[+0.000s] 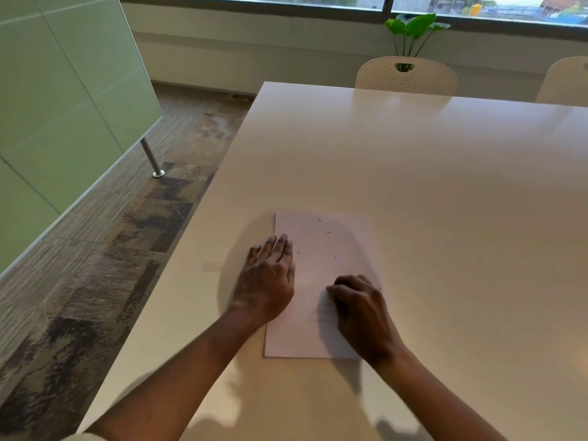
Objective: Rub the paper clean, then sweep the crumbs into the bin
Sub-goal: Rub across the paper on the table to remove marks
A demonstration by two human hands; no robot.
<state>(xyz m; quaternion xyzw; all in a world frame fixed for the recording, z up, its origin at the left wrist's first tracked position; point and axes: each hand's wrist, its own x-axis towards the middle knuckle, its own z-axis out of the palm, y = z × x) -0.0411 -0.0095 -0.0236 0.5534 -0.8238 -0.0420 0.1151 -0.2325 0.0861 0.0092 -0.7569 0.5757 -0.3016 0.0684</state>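
Note:
A white sheet of paper [321,249] lies flat on the white table [413,170] near its left edge. My left hand [269,275] rests flat on the sheet's left edge with its fingers stretched out, pinning it down. My right hand [359,308] is curled over the lower right part of the sheet, fingers bent and pressed to the paper; whatever it may hold is hidden under the fingers. A few small dark crumbs [328,232] are scattered over the upper half of the paper. No bin is in view.
The table's left edge [203,224] drops to a patterned carpet floor. Two white chairs [405,76] stand at the far side, with a green plant [413,27] behind them. A green glass partition [63,106] on a metal foot stands to the left.

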